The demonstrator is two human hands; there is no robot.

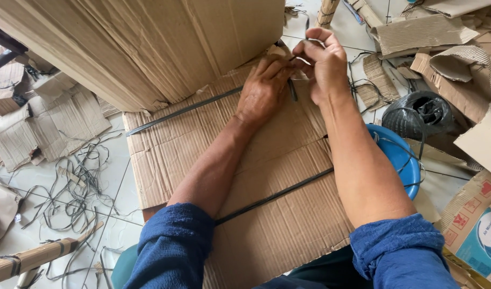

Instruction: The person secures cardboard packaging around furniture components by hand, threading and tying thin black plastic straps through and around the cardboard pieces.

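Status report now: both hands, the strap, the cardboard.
Left hand pressing flat cardboard stack. Right hand pinching dark strap end at far edge. Big cardboard bundle crowds the left; loose straps litter the floor.

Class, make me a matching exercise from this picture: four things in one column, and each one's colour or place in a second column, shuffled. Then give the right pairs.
Things:
1. left hand
2. right hand
3. stool
4. coil of strap

Places or colours:
A. black, on the floor at the right
B. blue, beside the right forearm
C. flat on the cardboard bundle
D. pinching the dark strap at the bundle's far edge

Pairs: 1-C, 2-D, 3-B, 4-A
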